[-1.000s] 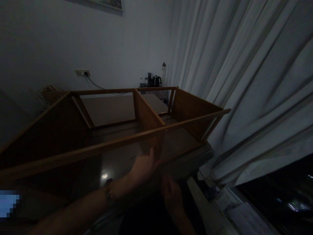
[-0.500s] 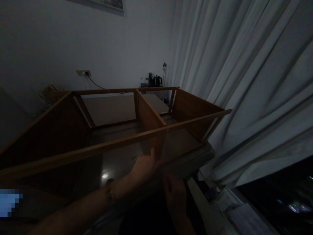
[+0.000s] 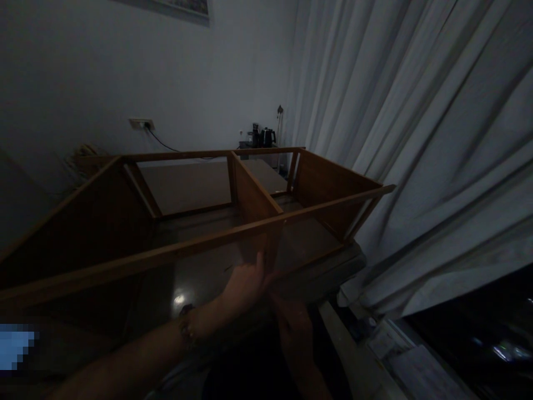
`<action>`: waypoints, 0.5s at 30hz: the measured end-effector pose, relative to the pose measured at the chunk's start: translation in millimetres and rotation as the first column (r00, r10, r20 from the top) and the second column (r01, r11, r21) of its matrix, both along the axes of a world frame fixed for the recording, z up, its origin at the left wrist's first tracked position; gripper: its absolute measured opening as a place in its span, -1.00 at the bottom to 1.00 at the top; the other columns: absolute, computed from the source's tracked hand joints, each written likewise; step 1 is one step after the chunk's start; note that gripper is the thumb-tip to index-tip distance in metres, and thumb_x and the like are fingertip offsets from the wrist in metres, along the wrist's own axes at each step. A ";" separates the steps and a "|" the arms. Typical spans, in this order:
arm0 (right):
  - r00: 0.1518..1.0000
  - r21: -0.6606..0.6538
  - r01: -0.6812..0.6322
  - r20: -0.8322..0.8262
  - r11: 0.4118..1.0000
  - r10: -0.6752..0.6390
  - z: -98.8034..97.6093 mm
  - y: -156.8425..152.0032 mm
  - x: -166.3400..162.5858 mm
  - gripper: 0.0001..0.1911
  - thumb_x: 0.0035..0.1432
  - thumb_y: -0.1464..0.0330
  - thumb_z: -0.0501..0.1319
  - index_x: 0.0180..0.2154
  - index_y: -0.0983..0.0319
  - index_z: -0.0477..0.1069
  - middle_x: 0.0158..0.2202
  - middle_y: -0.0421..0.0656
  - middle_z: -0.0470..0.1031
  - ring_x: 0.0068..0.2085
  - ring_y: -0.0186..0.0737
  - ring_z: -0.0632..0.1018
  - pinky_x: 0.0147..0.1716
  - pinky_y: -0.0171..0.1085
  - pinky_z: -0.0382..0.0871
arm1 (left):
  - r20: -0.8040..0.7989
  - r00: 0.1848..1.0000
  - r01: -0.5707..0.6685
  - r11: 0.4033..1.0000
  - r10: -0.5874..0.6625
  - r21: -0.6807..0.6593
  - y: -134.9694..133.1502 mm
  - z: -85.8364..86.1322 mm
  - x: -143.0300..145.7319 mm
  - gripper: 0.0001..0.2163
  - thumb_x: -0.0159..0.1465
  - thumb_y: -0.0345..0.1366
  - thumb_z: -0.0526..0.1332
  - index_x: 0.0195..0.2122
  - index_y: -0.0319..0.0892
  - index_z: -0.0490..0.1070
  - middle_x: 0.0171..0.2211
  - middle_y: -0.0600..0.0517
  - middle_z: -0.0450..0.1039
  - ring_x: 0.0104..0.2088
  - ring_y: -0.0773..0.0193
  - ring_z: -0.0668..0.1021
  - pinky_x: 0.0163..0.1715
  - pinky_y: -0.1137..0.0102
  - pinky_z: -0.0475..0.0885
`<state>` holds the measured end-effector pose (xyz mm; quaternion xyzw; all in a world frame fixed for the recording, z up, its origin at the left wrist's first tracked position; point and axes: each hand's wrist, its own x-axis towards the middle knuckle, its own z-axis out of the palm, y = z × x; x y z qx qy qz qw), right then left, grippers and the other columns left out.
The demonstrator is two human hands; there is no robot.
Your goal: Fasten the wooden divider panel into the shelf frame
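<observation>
A brown wooden shelf frame [image 3: 216, 232] lies in front of me, with a middle board [image 3: 257, 191] dividing it crosswise. My left hand [image 3: 245, 284], with a bracelet at the wrist, grips the near lower end of that board, its thumb raised along the wood. Just below and to the right is my right hand [image 3: 293, 325], fingers drawn together near the frame's lower edge. Dim light hides whatever may be between those fingers.
A dark padded surface [image 3: 328, 272] lies under the frame's near right part. White curtains [image 3: 416, 139] hang at the right, close to the frame's end. Behind stand a black kettle [image 3: 267, 137] and a wall socket [image 3: 141, 124] with a cable. Flat items [image 3: 425, 366] lie low at right.
My right hand has shifted slightly up and left, closer to my left hand. The left hand and the frame stay in place.
</observation>
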<state>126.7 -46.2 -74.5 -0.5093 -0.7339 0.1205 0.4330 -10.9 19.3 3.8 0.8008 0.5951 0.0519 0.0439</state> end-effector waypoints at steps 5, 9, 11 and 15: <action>0.977 -0.100 -0.018 -0.213 0.995 -0.004 10.9 -2.6 -6.7 -0.75 0.15 0.41 0.04 -0.16 0.15 0.41 -0.29 -0.12 0.49 -0.25 -0.22 0.47 -0.26 -0.26 0.35 | -0.013 1.000 -0.007 1.000 0.007 0.011 -0.4 1.4 1.4 -0.47 0.24 -0.02 -0.22 0.05 -0.40 -0.02 -0.43 -0.15 0.48 -0.41 0.13 0.55 -0.48 0.39 0.35; 0.937 -0.181 -0.022 -0.347 0.983 -0.043 14.3 -4.1 -9.9 -0.76 0.14 0.34 0.05 -0.22 0.17 0.44 -0.27 -0.12 0.50 -0.24 -0.21 0.49 -0.24 -0.26 0.37 | -0.025 1.000 -0.018 1.000 0.018 -0.001 -0.2 1.7 1.8 -0.48 0.24 -0.04 -0.19 0.06 -0.39 -0.03 -0.42 -0.15 0.48 -0.39 0.14 0.55 -0.46 0.39 0.35; 0.922 -0.227 -0.030 -0.381 0.974 -0.060 14.4 -4.2 -10.1 -0.75 0.15 0.32 0.03 -0.23 0.17 0.45 -0.30 -0.14 0.51 -0.28 -0.23 0.51 -0.28 -0.29 0.38 | -0.017 1.000 -0.012 1.000 0.012 -0.010 0.0 2.4 1.3 -0.48 0.24 -0.05 -0.19 0.07 -0.39 -0.04 -0.41 -0.15 0.48 -0.39 0.14 0.55 -0.46 0.40 0.35; 0.901 -0.289 -0.053 -0.427 0.956 -0.079 14.0 -4.0 -10.8 -0.75 0.16 0.32 0.02 -0.23 0.18 0.45 -0.28 -0.14 0.51 -0.26 -0.24 0.51 -0.24 -0.32 0.37 | -0.006 1.000 0.009 1.000 -0.009 -0.023 0.3 3.3 -0.1 -0.47 0.24 -0.05 -0.20 0.07 -0.41 -0.05 -0.40 -0.16 0.48 -0.39 0.13 0.55 -0.46 0.39 0.36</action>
